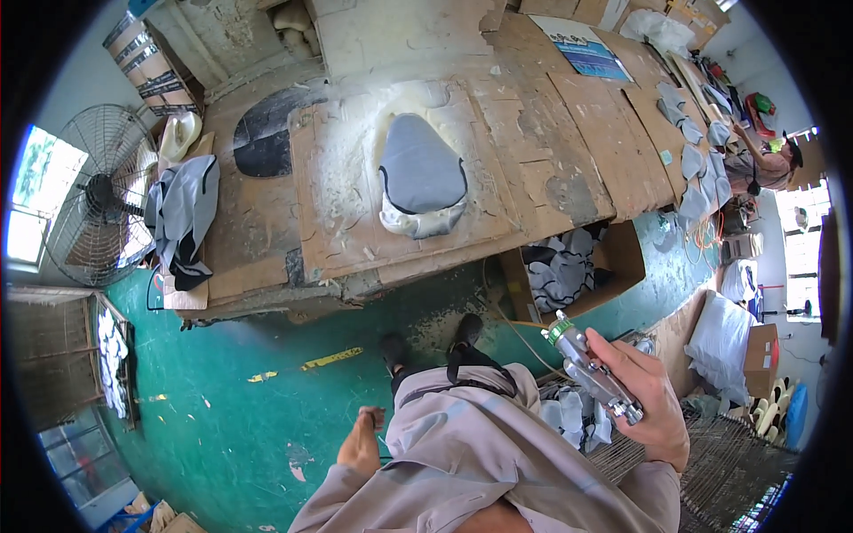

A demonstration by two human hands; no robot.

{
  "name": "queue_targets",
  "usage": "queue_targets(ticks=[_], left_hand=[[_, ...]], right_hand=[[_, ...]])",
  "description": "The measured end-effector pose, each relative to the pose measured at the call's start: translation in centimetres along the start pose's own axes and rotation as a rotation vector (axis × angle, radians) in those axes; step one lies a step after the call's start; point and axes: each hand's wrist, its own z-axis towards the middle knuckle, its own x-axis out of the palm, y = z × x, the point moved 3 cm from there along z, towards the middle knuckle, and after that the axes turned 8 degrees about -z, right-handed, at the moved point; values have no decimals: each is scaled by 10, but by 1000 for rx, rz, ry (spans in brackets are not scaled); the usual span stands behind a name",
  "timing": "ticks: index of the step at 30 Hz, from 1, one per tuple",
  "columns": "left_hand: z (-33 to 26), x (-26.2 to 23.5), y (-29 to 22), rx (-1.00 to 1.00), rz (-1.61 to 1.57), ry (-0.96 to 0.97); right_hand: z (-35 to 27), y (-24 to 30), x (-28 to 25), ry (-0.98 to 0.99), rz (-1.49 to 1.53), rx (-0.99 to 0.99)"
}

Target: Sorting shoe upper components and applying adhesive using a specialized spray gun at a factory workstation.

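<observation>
My right hand [644, 404] is wrapped round a metal spray gun [591, 369] with a green ring near its nozzle, held up at the right of my body. Low beside my left hip, my left hand [360, 442] hangs with nothing visible in it, its fingers loosely bent and apart. Before me on the cardboard-covered workbench [533, 124] lies a grey seat-shaped pad [425, 169], narrower at its far end, with dark edging and a pale, crumpled near end. Whitish residue surrounds it on the cardboard. Neither hand touches the pad.
At the left stand a wire-caged fan [99, 195] and a heap of grey covers [184, 209]. Under the bench, a cardboard box [622, 262] holds more covers. A thin hose [511, 324] runs near the gun. Another person [764, 164] works at the far right.
</observation>
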Motion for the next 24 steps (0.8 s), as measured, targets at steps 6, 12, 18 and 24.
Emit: queue_targets(ticks=[6,12,18,24], left_hand=[[-9,0,22,332,-405,205],[-11,-54,-53,685,-901,94],[-105,-51,-169,855,-540,15],[-74,-59,-153,766,-483,2]], right_hand=[[4,-8,12,-53,-32,44],[17,3,22,-49,18,-28],[7,21,25,-109,-70,29],[-3,44,12,-318,-125,132]])
